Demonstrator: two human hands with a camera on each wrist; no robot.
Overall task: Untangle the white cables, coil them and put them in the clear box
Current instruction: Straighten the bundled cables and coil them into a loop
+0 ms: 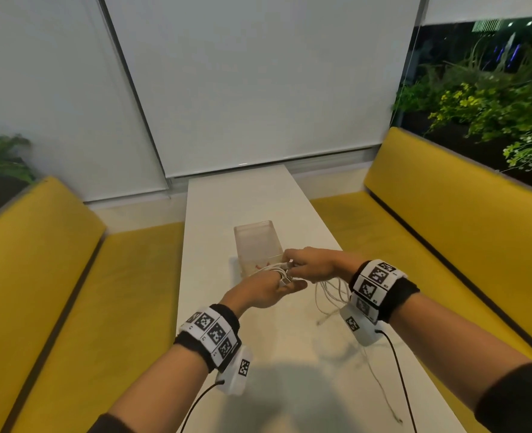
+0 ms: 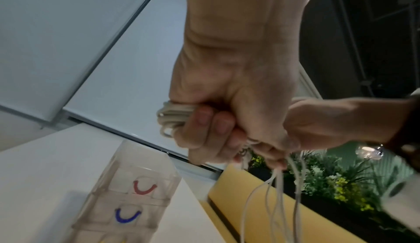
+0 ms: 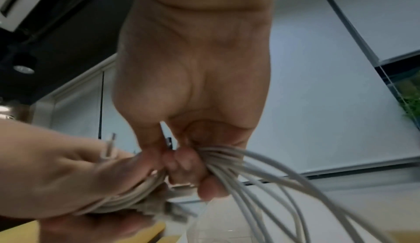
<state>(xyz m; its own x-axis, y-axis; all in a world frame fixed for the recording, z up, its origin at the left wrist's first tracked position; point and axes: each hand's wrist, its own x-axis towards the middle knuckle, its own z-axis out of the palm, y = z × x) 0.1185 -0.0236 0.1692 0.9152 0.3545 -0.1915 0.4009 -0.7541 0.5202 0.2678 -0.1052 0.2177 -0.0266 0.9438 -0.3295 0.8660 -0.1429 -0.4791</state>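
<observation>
Both hands meet above the white table, just in front of the clear box (image 1: pixel 257 242). My left hand (image 1: pixel 277 284) has its fingers curled round a small coil of white cable (image 2: pixel 172 116), and a connector end (image 3: pixel 109 146) sticks up from its palm. My right hand (image 1: pixel 305 265) grips a bundle of loose white cable strands (image 3: pixel 250 175) right beside the left fingers. The loose strands (image 1: pixel 330 295) hang in loops below the right hand and down to the table. The clear box (image 2: pixel 127 193) stands upright and open, with red and blue curved marks on its wall.
The narrow white table (image 1: pixel 227 207) runs away from me between two yellow benches (image 1: pixel 55 260) (image 1: pixel 446 220). One thin cable tail (image 1: pixel 383 395) trails along the table toward its near right edge. Blinds (image 1: pixel 258 89) close off the far end, and plants (image 1: pixel 492 104) stand behind the benches.
</observation>
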